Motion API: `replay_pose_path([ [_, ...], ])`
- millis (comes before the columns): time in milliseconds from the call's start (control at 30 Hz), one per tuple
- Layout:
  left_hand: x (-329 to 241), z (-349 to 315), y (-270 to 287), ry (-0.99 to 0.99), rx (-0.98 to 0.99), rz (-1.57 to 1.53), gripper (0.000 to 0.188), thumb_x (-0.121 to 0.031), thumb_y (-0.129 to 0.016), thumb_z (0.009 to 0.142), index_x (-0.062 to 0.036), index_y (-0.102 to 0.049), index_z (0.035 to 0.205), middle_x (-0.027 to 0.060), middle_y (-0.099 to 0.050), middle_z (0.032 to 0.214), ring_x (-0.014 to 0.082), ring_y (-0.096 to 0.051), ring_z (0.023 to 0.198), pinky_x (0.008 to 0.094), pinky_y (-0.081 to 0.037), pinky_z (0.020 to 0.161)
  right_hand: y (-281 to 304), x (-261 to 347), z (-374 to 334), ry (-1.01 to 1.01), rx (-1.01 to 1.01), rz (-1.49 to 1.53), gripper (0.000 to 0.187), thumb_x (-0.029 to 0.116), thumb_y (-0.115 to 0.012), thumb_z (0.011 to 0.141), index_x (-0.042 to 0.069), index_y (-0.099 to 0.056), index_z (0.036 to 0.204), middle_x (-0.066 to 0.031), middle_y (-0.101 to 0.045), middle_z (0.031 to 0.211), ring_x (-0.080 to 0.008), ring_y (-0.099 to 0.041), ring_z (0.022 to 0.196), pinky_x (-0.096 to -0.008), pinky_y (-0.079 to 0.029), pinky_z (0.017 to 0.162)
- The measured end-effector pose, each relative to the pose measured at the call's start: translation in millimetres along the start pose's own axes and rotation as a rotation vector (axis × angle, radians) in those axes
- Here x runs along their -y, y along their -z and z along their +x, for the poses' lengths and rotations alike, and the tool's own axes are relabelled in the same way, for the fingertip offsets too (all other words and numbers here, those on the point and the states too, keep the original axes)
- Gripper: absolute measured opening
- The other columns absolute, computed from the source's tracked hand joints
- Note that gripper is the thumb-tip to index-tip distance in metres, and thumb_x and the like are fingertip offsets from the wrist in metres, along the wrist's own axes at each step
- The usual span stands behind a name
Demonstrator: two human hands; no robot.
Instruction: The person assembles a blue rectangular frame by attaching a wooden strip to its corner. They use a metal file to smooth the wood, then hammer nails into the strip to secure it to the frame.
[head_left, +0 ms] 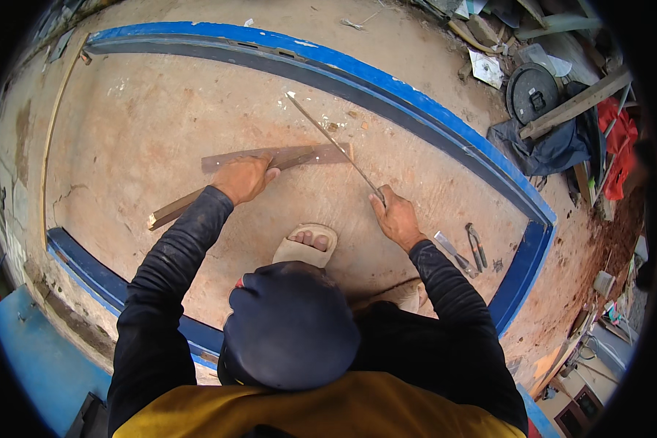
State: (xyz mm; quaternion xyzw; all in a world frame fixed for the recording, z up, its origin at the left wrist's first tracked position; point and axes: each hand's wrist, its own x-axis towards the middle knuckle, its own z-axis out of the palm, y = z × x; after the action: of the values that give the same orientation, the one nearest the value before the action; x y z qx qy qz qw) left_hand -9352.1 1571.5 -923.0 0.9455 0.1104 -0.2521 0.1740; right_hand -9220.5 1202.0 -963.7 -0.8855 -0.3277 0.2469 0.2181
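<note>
1. Sat inside a big blue door frame (445, 124) laid flat on the bare concrete floor (146, 139), running from far left round to near right.
2. Lay across the middle of the floor: a long brown wooden strip (306, 155), its left end angled nearer, its right end under the blade.
3. Looked stiff, light and dry, likely to skid on dusty concrete unless pinned; best held flat near its middle, well left of the cut.
4. Pressed down on the strip: left hand (244, 179), palm flat, fingers spread over the wood.
5. Closed in a fist round the near end of a thin hand saw (332, 142): right hand (396, 219), the blade slanting away to the far left across the strip.
6. Planted near, between the arms: a sandalled foot (308, 245).
7. Rested on the floor at right, just beside the right forearm: a chisel (454, 253) and pliers (477, 247).
8. Piled far right beyond the frame: timber offcuts, dark cloth, red fabric (619, 146) and a round black disc (531, 91).
</note>
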Motion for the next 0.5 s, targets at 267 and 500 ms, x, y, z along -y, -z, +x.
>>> replay_pose_path([
  [267, -36.4, 4.1, -5.8, 0.028, -0.030, 0.120, 0.041, -0.036, -0.054, 0.111, 0.0012, -0.065, 0.124, 0.0256, -0.078, 0.105, 0.0438, -0.077, 0.097, 0.0519, -0.060, 0.085, -6.5, 61.1, 22.6, 0.067, -0.020, 0.025, 0.035, 0.035, -0.059, 0.111, 0.001, -0.056, 0.119, -0.0293, -0.073, 0.093, -0.0494, -0.073, 0.083, -0.0548, -0.059, 0.074],
  [500, -47.9, 11.8, -6.4, 0.043, -0.019, 0.275, 0.036, -0.029, -0.054, 0.110, 0.0014, -0.066, 0.125, 0.0217, -0.079, 0.104, 0.0385, -0.079, 0.095, 0.0478, -0.062, 0.081, -3.0, 69.3, 33.0, 0.002, 0.092, -0.036, 0.035, 0.034, -0.059, 0.111, 0.001, -0.056, 0.121, -0.0305, -0.072, 0.090, -0.0503, -0.072, 0.081, -0.0558, -0.058, 0.072],
])
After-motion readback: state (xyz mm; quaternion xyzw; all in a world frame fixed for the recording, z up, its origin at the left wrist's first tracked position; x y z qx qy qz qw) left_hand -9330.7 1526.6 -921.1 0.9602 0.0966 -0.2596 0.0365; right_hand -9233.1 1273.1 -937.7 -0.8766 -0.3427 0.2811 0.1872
